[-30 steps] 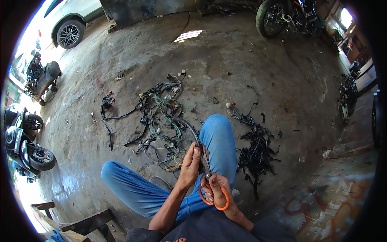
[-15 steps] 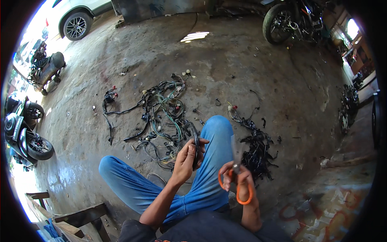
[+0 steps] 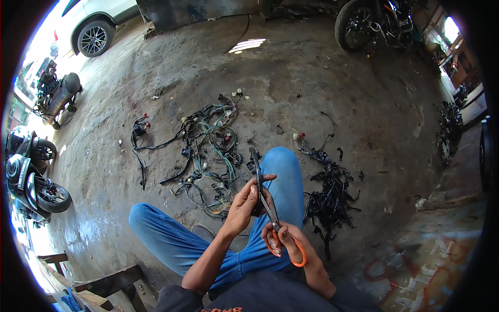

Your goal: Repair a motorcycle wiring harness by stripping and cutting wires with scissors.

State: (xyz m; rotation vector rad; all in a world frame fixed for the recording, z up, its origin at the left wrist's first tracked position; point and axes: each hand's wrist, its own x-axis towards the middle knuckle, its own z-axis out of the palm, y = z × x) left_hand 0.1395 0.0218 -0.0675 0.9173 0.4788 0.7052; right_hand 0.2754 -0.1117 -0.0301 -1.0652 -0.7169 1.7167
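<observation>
Above my knees, my left hand (image 3: 240, 209) grips a black taped wire bundle (image 3: 254, 158), whose upper end sticks up past the fingers. My right hand (image 3: 290, 235) has its fingers in the handles of orange-handled scissors (image 3: 271, 212). The blades point up and left and lie against the bundle beside my left fingers; whether they are around it I cannot tell. Beyond my left hand a tangled wiring harness (image 3: 228, 156) with green, black and yellow wires spreads on the ground. A heap of black tape scraps (image 3: 332, 195) lies to the right of my knee.
On the left stand motorcycles (image 3: 44, 192) and a machine with a rounded tank (image 3: 65, 93). A white car (image 3: 99, 15) is at the far left, another motorcycle (image 3: 358, 26) at the far right. A wooden frame (image 3: 112, 278) sits near my left side.
My right hand has brought the scissors left, from beside my knee to the bundle. The bundle in my left hand now stands a little higher.
</observation>
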